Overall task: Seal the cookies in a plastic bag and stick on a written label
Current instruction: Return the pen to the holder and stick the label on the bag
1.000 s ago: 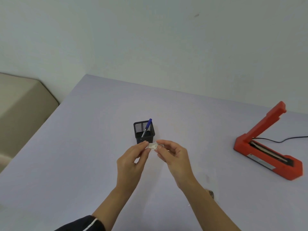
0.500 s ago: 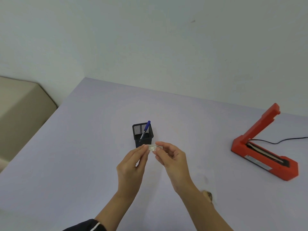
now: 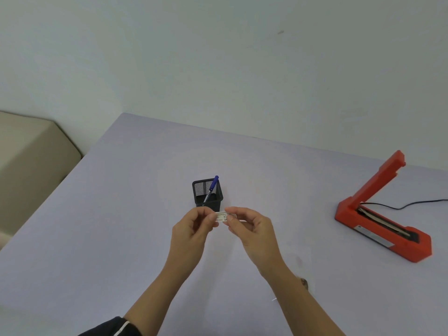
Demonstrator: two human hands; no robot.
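My left hand [image 3: 191, 230] and right hand [image 3: 253, 229] pinch the label [image 3: 223, 217] by its ends, cup [image 3: 209, 202] at 12 o'clock. I'd peel slowly from one corner.

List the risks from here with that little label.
The small white paper label, pinched between the left hand and right hand, could curl and stick to a finger or tear. The hands work close by the black mesh pen holder, so a jerk might tip it.

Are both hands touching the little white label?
Touching. The head view shows the left hand and right hand each pinching one end of the label.
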